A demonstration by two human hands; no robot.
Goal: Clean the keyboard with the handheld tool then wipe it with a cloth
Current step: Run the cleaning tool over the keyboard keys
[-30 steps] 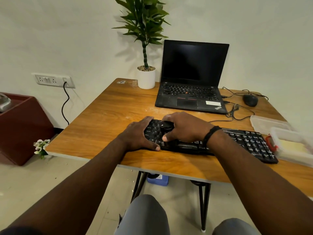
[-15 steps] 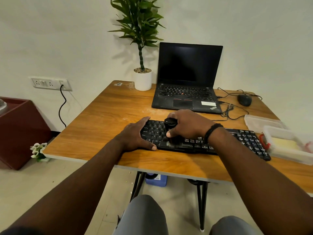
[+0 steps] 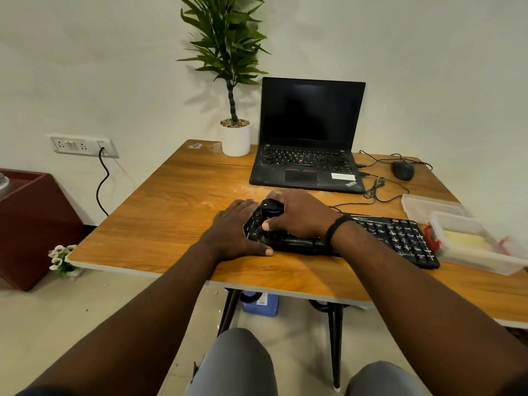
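Note:
A black keyboard (image 3: pixel 397 235) with white key legends lies near the front edge of the wooden table (image 3: pixel 171 221). My right hand (image 3: pixel 300 214) grips a small black handheld cleaning tool (image 3: pixel 270 208), held upright on the keyboard's left part. My left hand (image 3: pixel 234 230) rests flat on the keyboard's left end, thumb along its front edge. The keys under both hands are hidden. A yellow cloth (image 3: pixel 464 241) lies inside a clear plastic box (image 3: pixel 485 261) at the right.
An open black laptop (image 3: pixel 308 138) stands behind the keyboard, with a potted plant (image 3: pixel 235 137) to its left. A black mouse (image 3: pixel 403 170) and loose cables (image 3: pixel 380 190) lie at the back right. A clear lid (image 3: pixel 428 207) sits beside the box.
My right hand has slid the tool left along the keyboard, back toward my left hand, which stays at the left end. The camera has shifted slightly.

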